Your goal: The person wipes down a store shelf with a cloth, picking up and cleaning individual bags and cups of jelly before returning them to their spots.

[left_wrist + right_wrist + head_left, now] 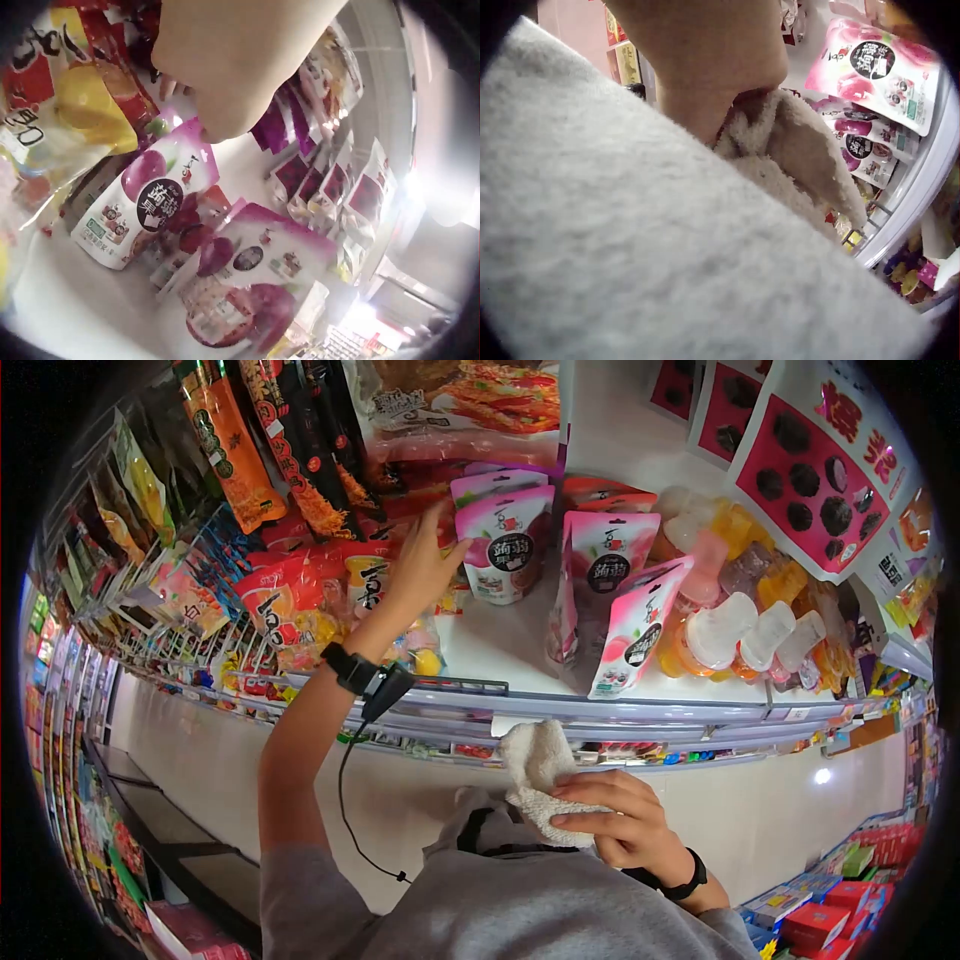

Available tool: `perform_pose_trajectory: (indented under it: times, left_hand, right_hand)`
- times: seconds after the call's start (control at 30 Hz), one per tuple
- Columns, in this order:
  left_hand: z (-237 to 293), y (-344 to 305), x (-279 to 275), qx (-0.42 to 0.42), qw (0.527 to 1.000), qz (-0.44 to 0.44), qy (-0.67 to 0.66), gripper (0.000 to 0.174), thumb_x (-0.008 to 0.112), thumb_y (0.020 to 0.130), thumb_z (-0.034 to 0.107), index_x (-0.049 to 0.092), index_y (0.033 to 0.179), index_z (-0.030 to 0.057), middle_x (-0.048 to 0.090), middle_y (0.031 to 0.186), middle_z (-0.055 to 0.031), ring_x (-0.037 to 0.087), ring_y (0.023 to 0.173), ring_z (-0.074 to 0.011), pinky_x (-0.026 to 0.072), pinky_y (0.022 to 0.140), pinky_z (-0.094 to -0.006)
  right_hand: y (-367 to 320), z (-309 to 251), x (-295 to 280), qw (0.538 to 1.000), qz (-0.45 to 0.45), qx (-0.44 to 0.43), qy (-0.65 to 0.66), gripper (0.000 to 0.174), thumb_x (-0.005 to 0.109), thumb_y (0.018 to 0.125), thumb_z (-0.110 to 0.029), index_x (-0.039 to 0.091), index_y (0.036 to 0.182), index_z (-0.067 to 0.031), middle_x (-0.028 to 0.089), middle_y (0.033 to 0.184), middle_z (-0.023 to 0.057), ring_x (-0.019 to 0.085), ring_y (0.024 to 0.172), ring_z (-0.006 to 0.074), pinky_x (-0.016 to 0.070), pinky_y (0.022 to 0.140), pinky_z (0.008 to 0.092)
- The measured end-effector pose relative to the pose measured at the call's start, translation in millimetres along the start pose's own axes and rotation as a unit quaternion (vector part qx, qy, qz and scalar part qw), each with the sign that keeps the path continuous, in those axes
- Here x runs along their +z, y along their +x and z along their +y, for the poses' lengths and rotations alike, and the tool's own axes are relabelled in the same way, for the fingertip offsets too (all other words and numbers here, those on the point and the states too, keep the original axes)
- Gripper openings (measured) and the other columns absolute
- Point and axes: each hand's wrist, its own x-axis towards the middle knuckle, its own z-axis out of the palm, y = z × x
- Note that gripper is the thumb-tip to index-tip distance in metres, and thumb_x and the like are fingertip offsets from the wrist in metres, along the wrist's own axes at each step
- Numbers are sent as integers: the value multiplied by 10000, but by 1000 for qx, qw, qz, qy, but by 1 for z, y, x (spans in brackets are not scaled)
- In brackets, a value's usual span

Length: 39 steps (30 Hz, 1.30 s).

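Observation:
My left hand [425, 565] reaches over the shelf between the red jelly bags [285, 595] and an upright white-and-purple jelly pouch [503, 565]. Its fingers stretch toward the back, and the thumb points at the pouch's left edge. In the left wrist view that hand overlaps the top of the purple pouch [146, 199], partly hiding its fingers. Lower down, in front of the body, my right hand [630, 820] grips a white terry cloth [545, 775]. The cloth [802, 157] hangs folded below the wrist in the right wrist view, its fingers hidden.
Pink jelly pouches [637, 635] stand right of the purple one, then jelly cups [715, 630]. A wire rack [235, 660] with packets is at the left. The shelf's front edge [620, 710] runs between the hands. Stacked boxes [815, 915] sit lower right.

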Motion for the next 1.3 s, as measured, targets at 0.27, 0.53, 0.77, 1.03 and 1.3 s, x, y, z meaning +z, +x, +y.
perform_pose_trajectory:
  times: [0.27, 0.53, 0.77, 1.03, 1.3]
  left_hand:
    - [-19, 13, 49, -92, 926, -146, -334, 374, 601, 795, 243, 545, 1046, -28, 617, 912, -157, 590, 825, -204, 450, 748, -313]
    - [18, -1, 42, -192, 958, -72, -200, 453, 436, 870, 344, 581, 714, -56, 575, 624, -216, 582, 643, -358, 431, 615, -413]
    - [24, -27, -28, -160, 954, -50, -249, 464, 383, 902, 342, 558, 799, -75, 546, 635, -233, 534, 596, -347, 400, 584, -389]
    - [16, -139, -108, -119, 866, -122, -469, 353, 398, 914, 256, 479, 1126, -15, 549, 1052, -87, 494, 933, -151, 394, 838, -303]
    - [9, -193, -116, -243, 683, -82, -684, 459, 339, 933, 220, 208, 1338, 49, 281, 1348, -105, 335, 1213, -241, 307, 984, -382]
  right_hand:
    - [17, -15, 30, 999, 21, 13, -42, 480, 476, 513, 74, 641, 924, -112, 592, 1007, 83, 580, 909, 255, 469, 674, 315]
    - [20, -30, 54, 994, 55, 53, -81, 507, 469, 507, 86, 630, 949, -104, 588, 1007, 92, 578, 911, 256, 470, 709, 318]
    - [32, -25, 80, 982, 149, 84, -83, 495, 426, 564, 118, 609, 991, -54, 573, 1024, 162, 568, 922, 297, 457, 764, 344]
    - [100, -3, 119, 982, 180, -29, -48, 484, 490, 630, -14, 532, 1111, -44, 523, 1116, 164, 473, 1071, 321, 331, 906, 411]
    - [137, 9, 169, 965, 102, 16, -241, 574, 487, 714, -288, 408, 1272, -178, 281, 1353, 164, 216, 1259, 371, 142, 992, 535]
